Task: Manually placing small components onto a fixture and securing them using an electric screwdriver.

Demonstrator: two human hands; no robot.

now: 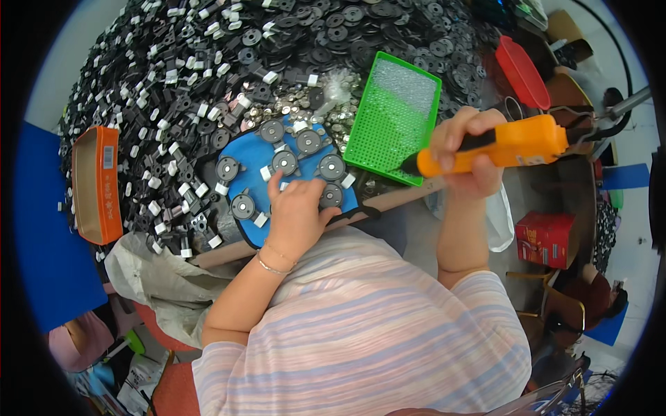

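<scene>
the left hand point(298, 211) was spread, thumb apart from fingers, over black disc parts point(284, 162) lying beneath and just ahead of it on a blue mat point(254, 184). the right hand point(470, 154) was wrapped around an orange driver point(524, 144); ahead and left of that hand lay a green tray point(374, 142).

Table point(409, 195) with black parts point(250, 55), green tray point(371, 135)

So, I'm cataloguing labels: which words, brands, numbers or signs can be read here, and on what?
Nothing I can quote reliably.
Orange open box: side print, too small and blurred.
White barcode label on that box: details too small.
Orange power tool: small mark, too blurred.
Red box: print, too blurred.
</scene>
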